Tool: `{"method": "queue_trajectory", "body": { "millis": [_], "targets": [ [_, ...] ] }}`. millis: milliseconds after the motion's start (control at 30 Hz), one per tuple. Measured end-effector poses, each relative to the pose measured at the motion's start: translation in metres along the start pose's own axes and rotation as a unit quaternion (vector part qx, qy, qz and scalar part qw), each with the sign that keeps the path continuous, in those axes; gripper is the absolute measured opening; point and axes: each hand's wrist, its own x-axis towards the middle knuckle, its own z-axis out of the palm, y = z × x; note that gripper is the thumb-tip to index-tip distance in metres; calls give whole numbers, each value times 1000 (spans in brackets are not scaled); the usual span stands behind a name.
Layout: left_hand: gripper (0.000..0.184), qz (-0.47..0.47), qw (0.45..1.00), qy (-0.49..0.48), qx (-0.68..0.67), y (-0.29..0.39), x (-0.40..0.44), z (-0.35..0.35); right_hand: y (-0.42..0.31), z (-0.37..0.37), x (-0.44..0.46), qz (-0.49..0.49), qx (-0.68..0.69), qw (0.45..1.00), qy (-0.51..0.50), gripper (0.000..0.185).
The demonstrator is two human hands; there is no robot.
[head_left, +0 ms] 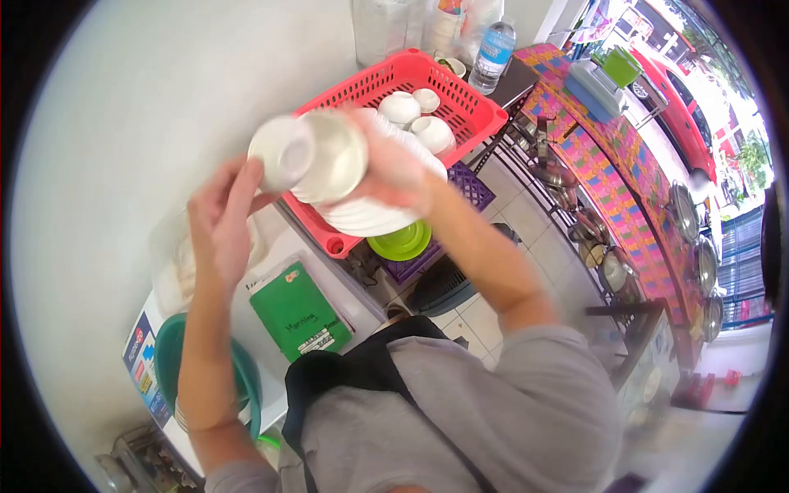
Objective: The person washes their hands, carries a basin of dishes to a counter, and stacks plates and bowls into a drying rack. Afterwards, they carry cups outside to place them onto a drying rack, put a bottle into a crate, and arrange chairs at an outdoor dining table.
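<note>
As left fingers [243, 185] pinch a smooth round bowl [275, 152], right fingers [380, 154] clasp another bowl [339, 156].

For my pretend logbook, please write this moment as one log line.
left hand: holds white bowl; right hand: holds second bowl, blurred; red basket: bowls, plates inside

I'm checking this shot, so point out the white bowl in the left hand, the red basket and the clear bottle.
White bowl [273, 154] in the left hand [220, 218]: head view, blurred surface.
Red basket [496, 120]: head view, right corner of rim.
Clear bottle [495, 49]: head view, blue label.
</note>
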Motion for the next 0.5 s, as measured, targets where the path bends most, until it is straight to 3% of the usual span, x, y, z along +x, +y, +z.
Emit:
{"method": "queue_trajectory", "body": {
  "millis": [33, 67, 100, 133, 167, 200, 267, 333, 500],
  "targets": [
    [26, -27, 993, -1, -115, 2, 15, 16, -14, -30, 1, -53, -67, 995, 56, 51],
    [26, -26, 993, 1, -115, 3, 25, 31, -27, -60, 2, -97, -134, 979, 118, 51],
    [28, -49, 976, -7, -211, 5, 34, 45, -43, -76, -6, -120, -289, 928, 203, 54],
    [30, -71, 949, -14, -305, 4, 43, 54, -47, -117, -1, -269, -625, 692, 240, 56],
    [30, -70, 949, -11, -306, -1, 50, 60, -43, -162, 5, -269, -626, 693, 237, 56],
    [29, -95, 936, -20, -337, -9, 57, 65, -36, -207, 12, -300, -728, 587, 186, 55],
    [27, -131, 916, -32, -378, -16, 65, 77, -35, -230, 16, -328, -812, 466, 126, 54],
    [27, -154, 909, -19, -386, -25, 71, 86, -24, -228, 6, -107, -775, 597, 177, 45],
    [29, -223, 888, 10, -402, -41, 88, 115, -31, -251, 12, -176, -779, 597, 75, 53]
  ]
}}
